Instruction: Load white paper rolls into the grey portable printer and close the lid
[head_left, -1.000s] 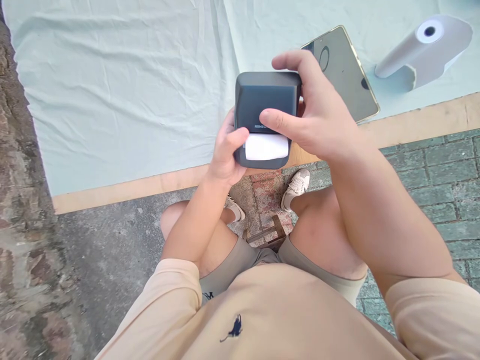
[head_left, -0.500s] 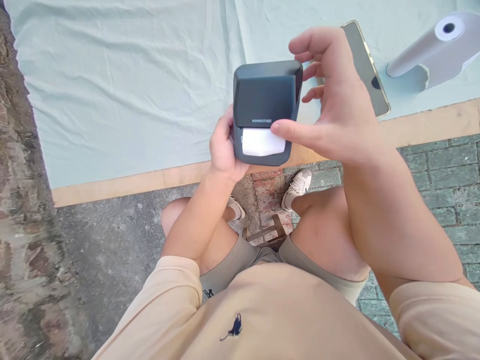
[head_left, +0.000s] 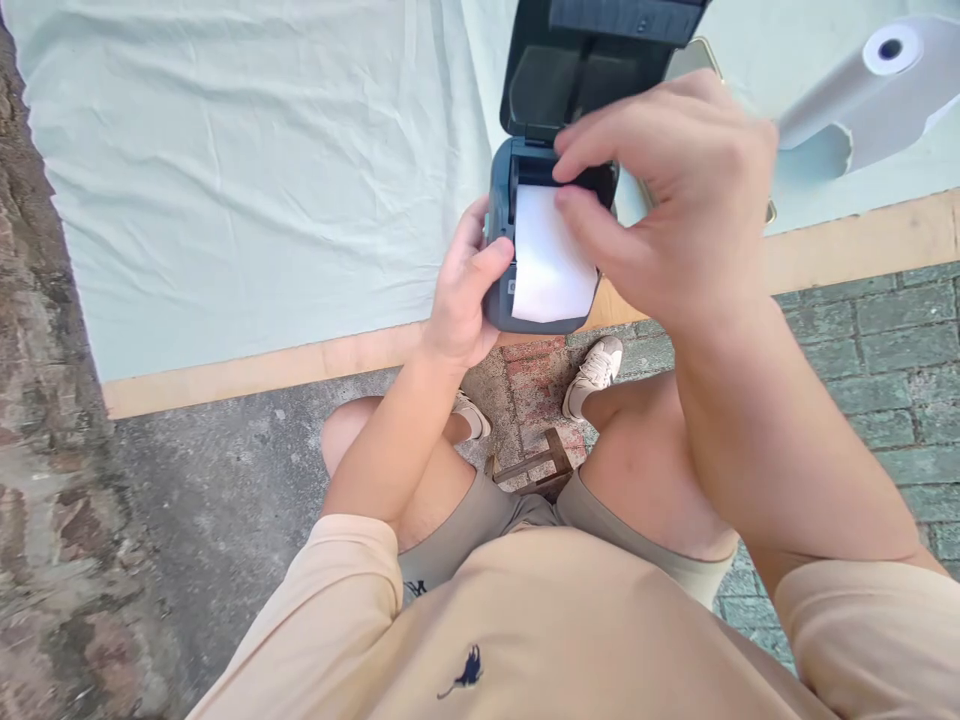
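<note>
My left hand grips the left side of a dark label printer, its thumb lying on the front-left rim. The printer's lid stands swung up at the far side, so the inside shows. A white paper strip lies over the opening and hangs to the front edge. My right hand reaches in from the right, thumb and fingers drawn close together at the strip's upper end. Those fingers hide part of the compartment and any roll in it.
On the pale cloth at the right stands a white paper roll, partly unrolled. A phone lies mostly hidden behind my right hand. The table's wooden edge runs in front of my knees.
The printer's lid has swung from closed to raised, baring the paper inside. My right hand has moved left from the printer's side to the paper, its fingers drawing together.
</note>
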